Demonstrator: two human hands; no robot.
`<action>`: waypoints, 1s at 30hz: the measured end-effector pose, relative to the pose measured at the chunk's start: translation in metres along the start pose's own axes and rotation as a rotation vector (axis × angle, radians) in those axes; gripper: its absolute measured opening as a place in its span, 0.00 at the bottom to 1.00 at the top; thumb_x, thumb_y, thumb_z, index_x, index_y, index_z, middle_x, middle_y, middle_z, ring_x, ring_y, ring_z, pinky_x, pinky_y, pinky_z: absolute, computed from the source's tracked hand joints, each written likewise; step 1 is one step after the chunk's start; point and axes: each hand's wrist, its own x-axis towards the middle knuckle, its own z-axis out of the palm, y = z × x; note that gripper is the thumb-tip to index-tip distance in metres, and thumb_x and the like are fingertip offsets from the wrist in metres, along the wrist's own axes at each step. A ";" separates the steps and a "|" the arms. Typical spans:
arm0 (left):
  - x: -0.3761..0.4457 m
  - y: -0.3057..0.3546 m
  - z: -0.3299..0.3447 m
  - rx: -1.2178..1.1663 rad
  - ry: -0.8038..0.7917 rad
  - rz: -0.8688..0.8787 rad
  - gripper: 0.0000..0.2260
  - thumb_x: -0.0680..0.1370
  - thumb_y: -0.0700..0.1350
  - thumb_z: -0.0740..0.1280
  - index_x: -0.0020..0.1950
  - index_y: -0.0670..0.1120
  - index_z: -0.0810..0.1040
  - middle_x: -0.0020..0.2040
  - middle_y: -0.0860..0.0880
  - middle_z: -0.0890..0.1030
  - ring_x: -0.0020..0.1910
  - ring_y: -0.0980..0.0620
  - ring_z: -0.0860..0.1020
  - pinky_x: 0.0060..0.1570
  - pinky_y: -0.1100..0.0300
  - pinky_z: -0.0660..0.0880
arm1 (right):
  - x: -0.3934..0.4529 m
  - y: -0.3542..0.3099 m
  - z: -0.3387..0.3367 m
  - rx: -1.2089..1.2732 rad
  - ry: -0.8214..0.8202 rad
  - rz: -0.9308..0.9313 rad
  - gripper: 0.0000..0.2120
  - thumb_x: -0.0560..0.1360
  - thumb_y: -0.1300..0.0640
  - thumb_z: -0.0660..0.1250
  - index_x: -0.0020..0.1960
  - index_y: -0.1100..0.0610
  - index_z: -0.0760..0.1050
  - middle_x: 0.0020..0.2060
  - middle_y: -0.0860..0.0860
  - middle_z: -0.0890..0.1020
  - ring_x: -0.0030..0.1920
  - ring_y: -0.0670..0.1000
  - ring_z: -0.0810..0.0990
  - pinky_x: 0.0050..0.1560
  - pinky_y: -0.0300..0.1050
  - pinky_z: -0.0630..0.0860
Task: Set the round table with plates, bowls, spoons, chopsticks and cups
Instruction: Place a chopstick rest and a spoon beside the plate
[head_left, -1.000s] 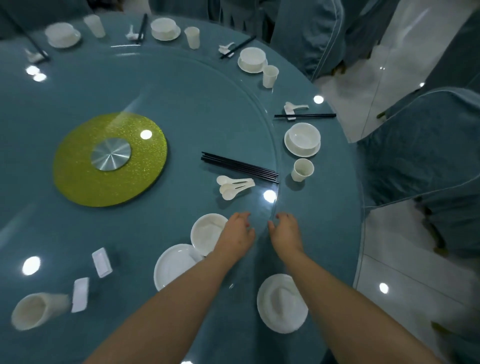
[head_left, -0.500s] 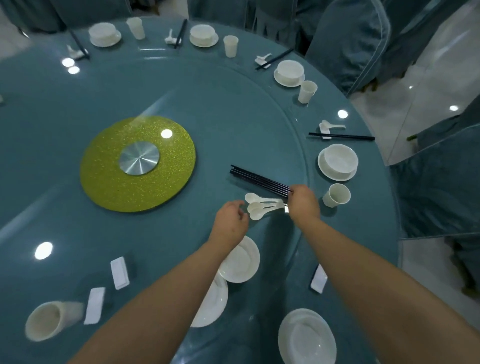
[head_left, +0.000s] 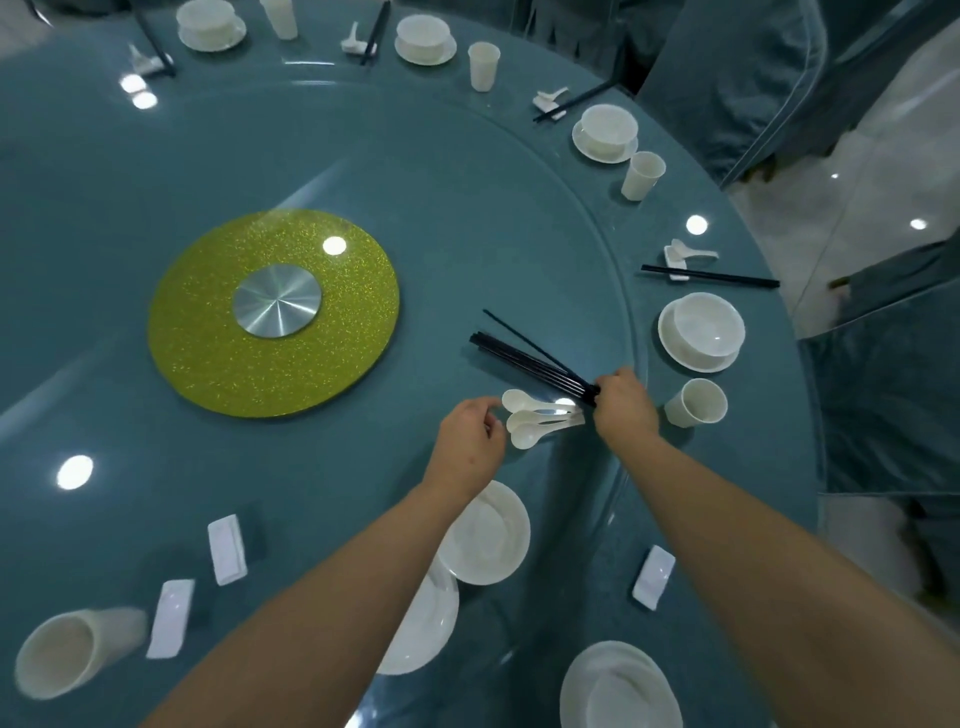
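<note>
One chopstick now splayed, right hand grip on bundle's end

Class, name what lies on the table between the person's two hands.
Head view: three white spoons lie between the left hand and the right hand.

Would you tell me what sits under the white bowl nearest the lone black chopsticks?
A white round plate sits under the white bowl; only its rim shows, its centre being covered.
</note>
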 end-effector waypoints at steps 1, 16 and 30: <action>-0.001 0.000 0.000 -0.001 -0.002 0.002 0.14 0.79 0.41 0.61 0.63 0.45 0.78 0.52 0.49 0.79 0.45 0.54 0.75 0.49 0.66 0.69 | 0.000 0.001 0.001 0.007 0.005 0.001 0.09 0.77 0.65 0.61 0.54 0.61 0.78 0.55 0.58 0.72 0.52 0.62 0.76 0.54 0.57 0.76; -0.033 0.010 -0.023 0.021 -0.031 -0.028 0.16 0.79 0.43 0.60 0.66 0.44 0.76 0.55 0.47 0.80 0.51 0.51 0.78 0.55 0.62 0.73 | -0.046 0.002 -0.012 0.168 0.083 0.015 0.06 0.77 0.63 0.61 0.45 0.62 0.76 0.45 0.60 0.80 0.47 0.62 0.79 0.42 0.48 0.71; -0.184 0.005 -0.053 -0.877 -0.004 -0.533 0.09 0.80 0.42 0.64 0.52 0.38 0.81 0.43 0.43 0.82 0.31 0.50 0.75 0.35 0.59 0.75 | -0.263 -0.029 -0.004 0.688 -0.504 -0.174 0.09 0.76 0.60 0.68 0.38 0.52 0.79 0.30 0.45 0.78 0.28 0.40 0.74 0.31 0.31 0.71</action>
